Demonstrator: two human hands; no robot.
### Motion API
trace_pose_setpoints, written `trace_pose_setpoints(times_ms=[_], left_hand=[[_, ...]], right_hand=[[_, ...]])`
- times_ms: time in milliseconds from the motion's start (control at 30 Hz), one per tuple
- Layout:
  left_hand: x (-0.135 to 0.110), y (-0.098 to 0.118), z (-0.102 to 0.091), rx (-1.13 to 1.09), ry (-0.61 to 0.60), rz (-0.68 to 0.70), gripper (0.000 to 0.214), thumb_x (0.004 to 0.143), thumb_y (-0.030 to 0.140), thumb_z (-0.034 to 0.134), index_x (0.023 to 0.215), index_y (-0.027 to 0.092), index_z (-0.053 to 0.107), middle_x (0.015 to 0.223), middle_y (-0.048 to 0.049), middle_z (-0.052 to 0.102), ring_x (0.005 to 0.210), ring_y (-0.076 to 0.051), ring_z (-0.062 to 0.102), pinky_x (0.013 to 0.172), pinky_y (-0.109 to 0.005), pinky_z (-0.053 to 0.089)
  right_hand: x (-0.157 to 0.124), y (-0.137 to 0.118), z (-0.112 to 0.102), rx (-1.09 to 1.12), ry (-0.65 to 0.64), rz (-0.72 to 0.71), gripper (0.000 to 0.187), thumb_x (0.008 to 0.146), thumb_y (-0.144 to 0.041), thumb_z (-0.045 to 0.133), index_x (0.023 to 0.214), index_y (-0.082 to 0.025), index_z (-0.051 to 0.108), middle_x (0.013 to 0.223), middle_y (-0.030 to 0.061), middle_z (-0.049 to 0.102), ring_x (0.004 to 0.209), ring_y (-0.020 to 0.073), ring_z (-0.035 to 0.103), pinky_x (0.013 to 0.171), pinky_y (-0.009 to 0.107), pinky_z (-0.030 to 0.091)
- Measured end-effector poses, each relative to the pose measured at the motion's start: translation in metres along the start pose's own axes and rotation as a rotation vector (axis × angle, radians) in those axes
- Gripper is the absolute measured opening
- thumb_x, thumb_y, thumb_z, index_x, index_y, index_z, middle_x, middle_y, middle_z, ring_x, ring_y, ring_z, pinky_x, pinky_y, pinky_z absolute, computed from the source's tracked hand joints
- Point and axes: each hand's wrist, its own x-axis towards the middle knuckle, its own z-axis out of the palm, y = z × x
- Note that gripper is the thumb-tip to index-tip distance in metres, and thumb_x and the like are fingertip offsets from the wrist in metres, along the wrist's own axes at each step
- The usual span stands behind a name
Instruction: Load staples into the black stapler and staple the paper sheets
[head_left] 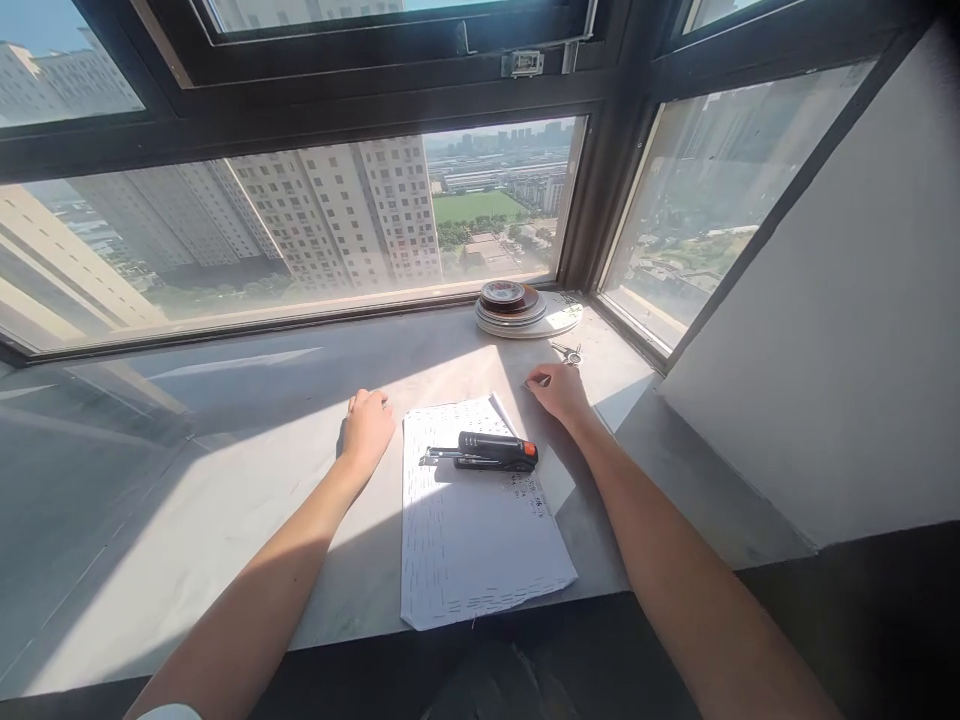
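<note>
A stack of printed white paper sheets (472, 530) lies on the grey stone windowsill (225, 470), its near edge reaching the sill's front. A black stapler with an orange end (491, 452) rests across the upper part of the sheets. My left hand (366, 425) rests on the sill just left of the paper's top corner, fingers curled down, with nothing seen in it. My right hand (556, 390) lies on the sill to the right of the paper's top edge, fingers bent and fingertips on the stone, nothing visibly held.
A pile of plates (525, 310) with a small dark dish on top stands in the far right corner by the window. A small bunch of keys (568, 352) lies just beyond my right hand. A white wall (825, 330) bounds the sill on the right.
</note>
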Motion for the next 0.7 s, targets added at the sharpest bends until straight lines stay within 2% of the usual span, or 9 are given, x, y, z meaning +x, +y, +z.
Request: trace_pose_setpoints(times_ms=[167, 233, 300, 367, 433, 467, 567, 700], left_hand=[[0.006, -0.007, 0.006, -0.072, 0.047, 0.024, 0.026, 0.098, 0.018, 0.047, 0.103, 0.020, 0.072, 0.115, -0.0158, 0.068, 0.102, -0.033, 0.069, 0.094, -0.046, 0.054], [0.006, -0.008, 0.008, -0.091, 0.104, 0.042, 0.023, 0.099, 0.019, 0.049, 0.098, 0.020, 0.072, 0.109, -0.0171, 0.068, 0.103, -0.035, 0.067, 0.091, -0.048, 0.054], [0.005, -0.003, 0.007, -0.150, 0.192, 0.079, 0.023, 0.100, 0.021, 0.051, 0.098, 0.021, 0.073, 0.108, -0.0175, 0.070, 0.109, -0.037, 0.065, 0.094, -0.050, 0.054], [0.001, 0.005, 0.005, -0.273, 0.296, 0.165, 0.023, 0.103, 0.023, 0.051, 0.103, 0.021, 0.074, 0.109, -0.0152, 0.070, 0.110, -0.034, 0.065, 0.097, -0.049, 0.054], [-0.006, 0.016, 0.003, -0.445, 0.369, 0.276, 0.022, 0.105, 0.027, 0.053, 0.109, 0.022, 0.075, 0.109, -0.0119, 0.070, 0.105, -0.028, 0.067, 0.095, -0.044, 0.055], [-0.010, 0.021, 0.002, -0.536, 0.379, 0.326, 0.022, 0.106, 0.030, 0.055, 0.111, 0.022, 0.075, 0.109, -0.0105, 0.069, 0.101, -0.025, 0.068, 0.092, -0.041, 0.056], [-0.021, 0.034, 0.004, -0.774, 0.289, 0.403, 0.023, 0.106, 0.040, 0.061, 0.109, 0.023, 0.075, 0.109, -0.0079, 0.067, 0.086, -0.018, 0.070, 0.078, -0.033, 0.059], [-0.028, 0.038, 0.009, -0.917, 0.039, 0.406, 0.030, 0.104, 0.053, 0.064, 0.103, 0.023, 0.070, 0.088, -0.0024, 0.068, 0.068, -0.015, 0.064, 0.056, -0.026, 0.050]], right_hand=[[-0.003, -0.010, -0.004, 0.114, 0.093, -0.068, 0.011, 0.087, -0.021, 0.066, 0.083, -0.021, 0.077, 0.089, 0.0061, 0.079, 0.065, 0.0203, 0.061, 0.080, 0.041, 0.054], [-0.010, -0.023, -0.007, 0.260, 0.082, -0.146, 0.014, 0.092, -0.030, 0.068, 0.086, -0.020, 0.076, 0.089, 0.0077, 0.076, 0.070, 0.0219, 0.062, 0.077, 0.040, 0.053], [-0.018, -0.038, -0.011, 0.439, -0.111, -0.253, 0.025, 0.098, -0.042, 0.067, 0.093, -0.020, 0.077, 0.096, 0.0085, 0.075, 0.084, 0.0243, 0.066, 0.080, 0.038, 0.053], [-0.026, -0.050, -0.013, 0.551, -0.419, -0.377, 0.031, 0.100, -0.049, 0.066, 0.105, -0.021, 0.078, 0.110, 0.0081, 0.073, 0.096, 0.0237, 0.065, 0.085, 0.036, 0.052], [-0.030, -0.057, -0.014, 0.559, -0.697, -0.475, 0.037, 0.095, -0.054, 0.074, 0.116, -0.023, 0.076, 0.119, 0.0068, 0.069, 0.097, 0.0211, 0.062, 0.085, 0.034, 0.051], [-0.031, -0.059, -0.014, 0.544, -0.795, -0.499, 0.044, 0.090, -0.055, 0.080, 0.120, -0.023, 0.074, 0.119, 0.0060, 0.068, 0.094, 0.0197, 0.061, 0.082, 0.032, 0.051], [-0.033, -0.060, -0.013, 0.482, -0.957, -0.496, 0.055, 0.078, -0.056, 0.091, 0.117, -0.024, 0.069, 0.106, 0.0021, 0.066, 0.084, 0.0169, 0.058, 0.069, 0.027, 0.048], [-0.036, -0.064, -0.014, 0.454, -1.000, -0.515, 0.042, 0.081, -0.048, 0.090, 0.105, -0.025, 0.064, 0.092, -0.0014, 0.064, 0.078, 0.0165, 0.055, 0.069, 0.028, 0.047]])
